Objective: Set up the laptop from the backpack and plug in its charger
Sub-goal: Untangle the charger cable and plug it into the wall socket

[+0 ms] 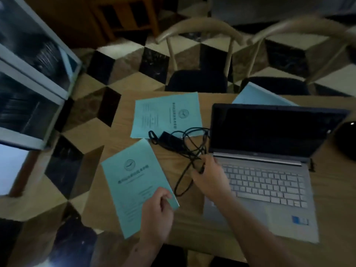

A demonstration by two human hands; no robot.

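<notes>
The silver laptop (269, 180) stands open on the wooden table (192, 224), its screen dark. Left of it lies the black charger brick (170, 140) with its tangled cable (192, 143). My right hand (210, 178) is shut on the cable's end by the laptop's left edge, near the hinge. My left hand (158, 212) pinches the lower corner of a light-blue booklet (134, 184) lying at the table's left edge. No backpack is in view.
A second blue booklet (167, 114) lies behind the charger and a third (258, 95) behind the laptop. A dark round object (346, 141) sits at the right edge. Two chairs (198, 78) stand across the table. A glass-fronted cabinet (28, 83) stands left.
</notes>
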